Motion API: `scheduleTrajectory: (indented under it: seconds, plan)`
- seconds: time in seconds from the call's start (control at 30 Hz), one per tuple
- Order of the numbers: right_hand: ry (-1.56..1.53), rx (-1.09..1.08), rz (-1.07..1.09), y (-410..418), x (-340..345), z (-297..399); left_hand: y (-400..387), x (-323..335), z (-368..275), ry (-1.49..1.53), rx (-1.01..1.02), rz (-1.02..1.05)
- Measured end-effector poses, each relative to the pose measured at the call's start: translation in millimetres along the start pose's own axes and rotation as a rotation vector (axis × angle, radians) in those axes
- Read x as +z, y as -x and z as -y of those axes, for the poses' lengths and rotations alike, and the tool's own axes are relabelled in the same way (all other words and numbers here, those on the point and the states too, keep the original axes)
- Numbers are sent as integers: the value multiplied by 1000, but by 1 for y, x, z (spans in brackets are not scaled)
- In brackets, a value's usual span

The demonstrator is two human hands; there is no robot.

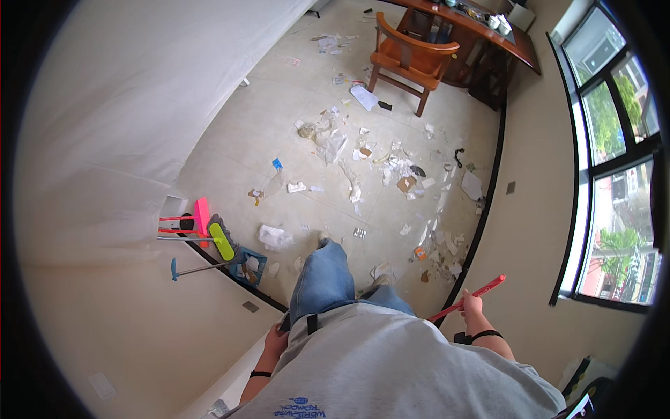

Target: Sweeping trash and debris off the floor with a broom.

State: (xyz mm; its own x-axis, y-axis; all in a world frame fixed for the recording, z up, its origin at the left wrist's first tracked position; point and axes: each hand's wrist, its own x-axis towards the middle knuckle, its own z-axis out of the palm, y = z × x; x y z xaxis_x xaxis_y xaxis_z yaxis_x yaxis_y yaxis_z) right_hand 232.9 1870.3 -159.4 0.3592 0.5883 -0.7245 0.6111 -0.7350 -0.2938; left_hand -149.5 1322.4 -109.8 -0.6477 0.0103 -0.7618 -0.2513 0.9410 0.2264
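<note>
My right hand (471,304) is closed around a red pole (491,285), whose lower part runs down behind my body and out of sight. Beside my hip is my left hand (276,338), near a dark object at the jeans pocket; whether it grips that object is unclear. Paper scraps and a clear plastic bag (332,145) lie scattered over the tiled floor in front of me. A white plastic bag (274,237) rests near my foot. At the left wall are a blue dustpan (249,268) holding scraps, a green-headed mop (222,241) and a pink broom head (201,214).
A wooden armchair (411,57) stands by a wooden desk (487,32) at the far end. White sheeting (131,105) hangs along the left. On the right is a wall with a black-framed window (602,162). Litter (450,246) gathers along the right skirting.
</note>
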Motion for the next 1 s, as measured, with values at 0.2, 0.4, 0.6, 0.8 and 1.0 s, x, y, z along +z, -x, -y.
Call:
scheduleTrajectory:
  seconds: [0.2,0.4,0.6,0.8,1.0]
  plan:
    - [163,-111,-115,20,59,173,-141,-31,-122,435,33,343]
    - [358,-317,-276,47,126,241,-261,-141,-182,360,-104,608]
    - [447,-473,-233,123,208,434,-441,-311,-347,297,-78,42]
    - [316,-690,-247,142,293,592,-532,-419,-577,644,146,-55]
    - [182,-885,24,130,408,798,-578,-436,-635,337,163,119]
